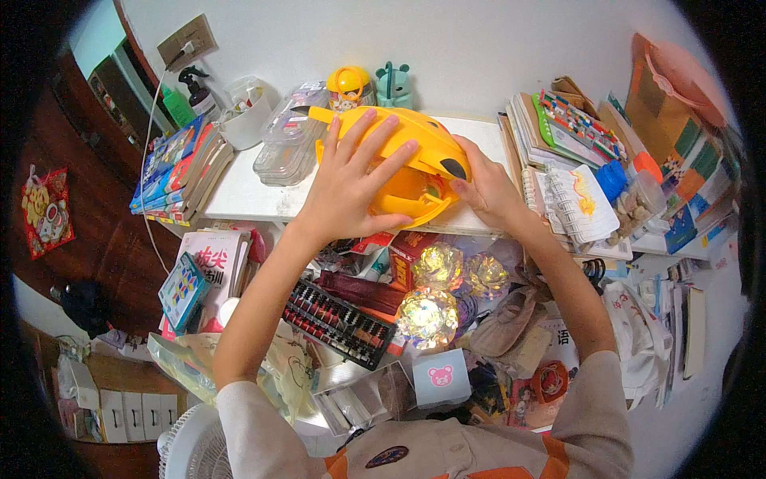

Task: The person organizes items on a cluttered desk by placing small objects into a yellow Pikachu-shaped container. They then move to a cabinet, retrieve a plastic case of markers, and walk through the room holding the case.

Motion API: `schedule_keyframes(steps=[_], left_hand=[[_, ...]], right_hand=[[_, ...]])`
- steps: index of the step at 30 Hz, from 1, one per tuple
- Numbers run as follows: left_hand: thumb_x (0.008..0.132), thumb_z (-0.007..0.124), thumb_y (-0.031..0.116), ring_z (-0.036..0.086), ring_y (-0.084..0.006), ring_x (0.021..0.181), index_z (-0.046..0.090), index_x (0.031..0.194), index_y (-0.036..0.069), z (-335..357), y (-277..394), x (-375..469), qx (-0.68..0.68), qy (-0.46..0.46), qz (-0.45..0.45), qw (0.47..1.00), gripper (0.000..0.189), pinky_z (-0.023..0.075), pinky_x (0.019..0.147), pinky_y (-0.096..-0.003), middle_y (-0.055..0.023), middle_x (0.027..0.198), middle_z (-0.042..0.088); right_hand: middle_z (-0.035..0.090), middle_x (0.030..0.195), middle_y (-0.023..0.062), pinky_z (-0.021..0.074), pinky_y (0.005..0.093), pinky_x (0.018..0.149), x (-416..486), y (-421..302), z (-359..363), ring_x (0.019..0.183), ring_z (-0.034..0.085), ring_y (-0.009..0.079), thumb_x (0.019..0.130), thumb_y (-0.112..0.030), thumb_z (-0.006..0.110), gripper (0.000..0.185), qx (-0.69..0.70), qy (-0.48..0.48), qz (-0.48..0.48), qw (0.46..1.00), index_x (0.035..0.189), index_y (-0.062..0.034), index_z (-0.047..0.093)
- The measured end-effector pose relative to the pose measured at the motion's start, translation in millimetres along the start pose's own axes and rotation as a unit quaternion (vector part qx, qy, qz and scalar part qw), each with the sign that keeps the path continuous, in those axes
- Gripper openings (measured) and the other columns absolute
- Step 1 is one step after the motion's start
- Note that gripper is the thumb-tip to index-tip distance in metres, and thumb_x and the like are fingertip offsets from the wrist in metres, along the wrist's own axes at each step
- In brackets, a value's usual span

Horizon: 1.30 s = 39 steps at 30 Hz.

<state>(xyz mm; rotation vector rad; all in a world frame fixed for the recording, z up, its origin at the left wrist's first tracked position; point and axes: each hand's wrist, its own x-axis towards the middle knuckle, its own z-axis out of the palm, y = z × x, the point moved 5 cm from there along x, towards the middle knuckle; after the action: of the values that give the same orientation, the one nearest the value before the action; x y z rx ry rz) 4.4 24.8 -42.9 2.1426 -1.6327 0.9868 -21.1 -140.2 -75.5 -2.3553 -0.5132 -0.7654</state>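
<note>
Both of my hands hold a yellow plastic character-shaped container [419, 135] with black-tipped ears, over the white shelf [257, 200]. My left hand [353, 173] spreads its fingers across the top, its thumb along the lower rim. On the right side, my right hand [488, 185] grips the shell beside a black ear tip. A gap shows between the upper and lower shells, with something colourful partly visible inside. Just behind it stand a yellow-lidded jar [349, 87] and a teal bear-shaped container [394, 87]. Clear plastic cases [287, 141] lie to the left.
Stacked books [182, 170] and a white bin [245, 117] occupy the shelf's left. Notebooks [577, 200] and a jar of stones [637, 200] crowd its right. Below lie an abacus [338, 323], shiny faceted ornaments [428, 317] and a bear-printed box [441, 378]. A white fan [194, 446] stands lower left.
</note>
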Motion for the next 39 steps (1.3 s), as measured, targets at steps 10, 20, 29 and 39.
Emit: schedule_keyframes(steps=[10, 20, 29, 39], left_hand=[[0.066, 0.057, 0.036, 0.033, -0.0285, 0.111, 0.052, 0.097, 0.010, 15, 24, -50, 0.013, -0.009, 0.010, 1.000, 0.040, 0.0168, 0.092, -0.0497, -0.0078, 0.114, 0.043], [0.065, 0.057, 0.037, 0.042, -0.0259, 0.102, 0.052, 0.096, 0.007, 10, 27, -54, -0.037, -0.025, 0.004, 0.999, 0.043, 0.0248, 0.089, -0.0437, -0.0110, 0.107, 0.047], [0.065, 0.056, 0.042, 0.048, -0.0283, 0.088, 0.046, 0.104, 0.004, 32, -59, 5, -0.287, -0.126, -0.370, 0.875, 0.056, 0.0371, 0.077, -0.0347, -0.0151, 0.101, 0.049], [0.051, 0.055, 0.059, 0.040, -0.0322, 0.101, 0.041, 0.112, 0.011, 41, -36, 0, -0.133, -0.248, -0.325, 0.903, 0.079, 0.0295, 0.086, -0.0403, -0.0172, 0.109, 0.042]], right_hand=[[0.053, 0.066, 0.0170, 0.0428, 0.0303, 0.056, 8, 46, -11, 0.067, 0.056, 0.0246, 0.084, -0.032, 0.028, 0.041, 0.181, 0.219, 0.221, 0.933, 0.085, 0.0048, 0.048], [0.047, 0.100, 0.0170, 0.0397, 0.0380, 0.077, -4, 69, 9, 0.088, 0.051, 0.0257, 0.082, -0.043, 0.026, 0.049, 0.442, 0.180, 0.491, 0.729, 0.111, -0.0040, 0.034], [0.046, 0.102, 0.0162, 0.0401, 0.0370, 0.074, -10, 57, 4, 0.090, 0.050, 0.0254, 0.082, -0.046, 0.027, 0.050, 0.475, 0.130, 0.497, 0.715, 0.111, -0.0054, 0.033], [0.045, 0.102, 0.0196, 0.0434, 0.0362, 0.075, -17, 56, 9, 0.089, 0.051, 0.0273, 0.083, -0.041, 0.029, 0.049, 0.545, 0.123, 0.481, 0.675, 0.106, 0.0022, 0.034]])
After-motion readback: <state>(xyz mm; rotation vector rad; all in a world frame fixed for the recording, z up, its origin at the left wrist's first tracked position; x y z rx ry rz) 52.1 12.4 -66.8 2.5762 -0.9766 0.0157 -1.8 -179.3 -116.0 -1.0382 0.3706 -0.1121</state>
